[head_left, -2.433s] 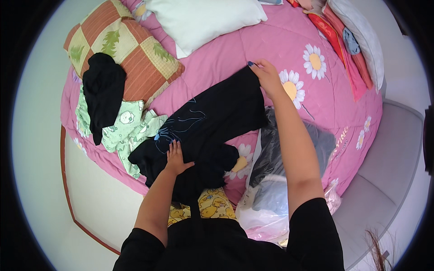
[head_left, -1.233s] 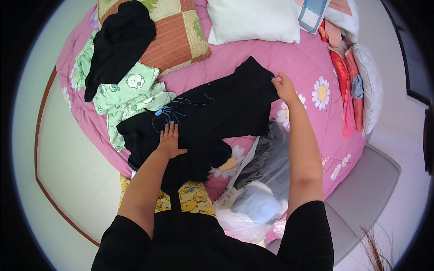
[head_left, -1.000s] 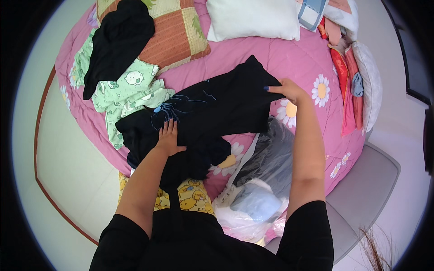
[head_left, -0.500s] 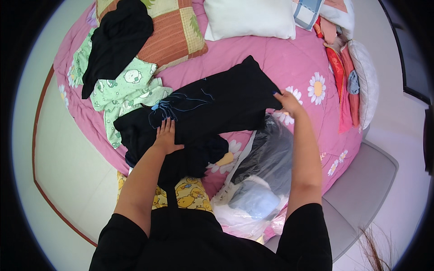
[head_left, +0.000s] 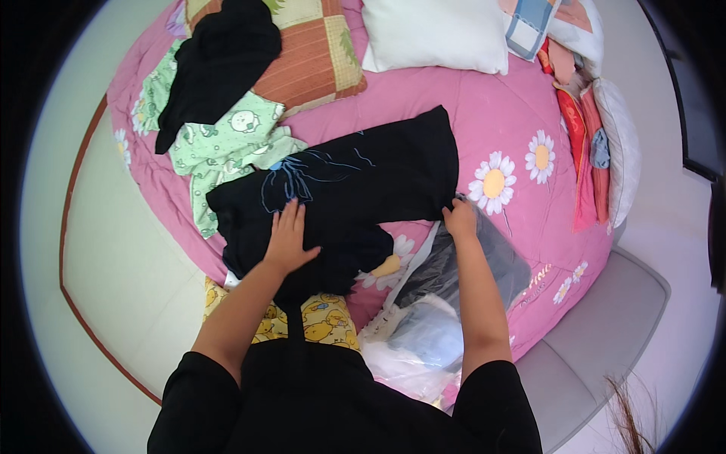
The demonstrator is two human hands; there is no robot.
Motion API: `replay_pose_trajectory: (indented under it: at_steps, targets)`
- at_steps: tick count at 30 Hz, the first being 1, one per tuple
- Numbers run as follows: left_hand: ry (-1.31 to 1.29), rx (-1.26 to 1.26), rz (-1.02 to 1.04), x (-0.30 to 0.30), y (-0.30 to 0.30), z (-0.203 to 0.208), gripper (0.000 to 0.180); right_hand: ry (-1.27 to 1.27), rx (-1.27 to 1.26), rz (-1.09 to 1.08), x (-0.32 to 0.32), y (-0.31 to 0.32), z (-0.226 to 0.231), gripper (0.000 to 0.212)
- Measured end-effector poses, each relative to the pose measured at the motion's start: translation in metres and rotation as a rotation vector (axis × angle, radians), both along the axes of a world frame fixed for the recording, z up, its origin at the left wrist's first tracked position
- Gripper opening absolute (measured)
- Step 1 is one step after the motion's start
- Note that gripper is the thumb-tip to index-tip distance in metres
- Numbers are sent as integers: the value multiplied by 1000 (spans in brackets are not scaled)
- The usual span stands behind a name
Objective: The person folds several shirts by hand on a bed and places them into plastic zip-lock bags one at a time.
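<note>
A black shirt (head_left: 401, 163) with a blue line drawing lies folded lengthwise across the pink quilt in front of me. My left hand (head_left: 290, 240) rests flat on its left part, fingers stretched out just below the drawing. At the shirt's lower right corner, my right hand (head_left: 460, 219) pinches the hem between closed fingers. Under and beside my right forearm is a clear plastic bag (head_left: 431, 333) with dark and pale blue cloth inside. A yellow printed cloth (head_left: 329, 321) shows below the shirt, close to my body, partly covered.
Pale green printed clothing (head_left: 242, 140) and a bunched black garment (head_left: 219, 64) lie at the far left, against a patchwork cushion (head_left: 325, 68). A white pillow (head_left: 435, 34) is at the back. Red and pink cloths (head_left: 582, 159) sit at the right, beside a grey seat (head_left: 605, 325).
My right hand has come toward me and left, bringing the shirt's right end to a straighter edge. The left hand stays flat on the shirt. The whole view has shifted slightly.
</note>
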State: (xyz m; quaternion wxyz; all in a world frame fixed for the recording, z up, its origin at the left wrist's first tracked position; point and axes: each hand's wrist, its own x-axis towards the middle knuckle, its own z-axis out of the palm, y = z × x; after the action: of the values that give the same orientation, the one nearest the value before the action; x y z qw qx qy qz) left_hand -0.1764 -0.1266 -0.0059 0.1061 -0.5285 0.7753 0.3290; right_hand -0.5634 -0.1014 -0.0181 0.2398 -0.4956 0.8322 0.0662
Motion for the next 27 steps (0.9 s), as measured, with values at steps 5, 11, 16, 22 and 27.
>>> replay_pose_trajectory:
  at_steps: [5,11,16,22,27]
  targets:
    - [295,-272,-10,35,57,38,55,27,129,-94,16,9,8,37]
    - [-115,-86,1259,92,109,5,43,51,77,-145,17,11,-9,33]
    - [370,806,1640,90,116,10,49,-39,49,-168,6,7,-21,27]
    - [435,856,1465,85,104,27,42,-249,-244,-615,2,21,-54,17]
    - [707,992,1453,128,96,29,40,-537,-438,-947,-16,13,-1,15]
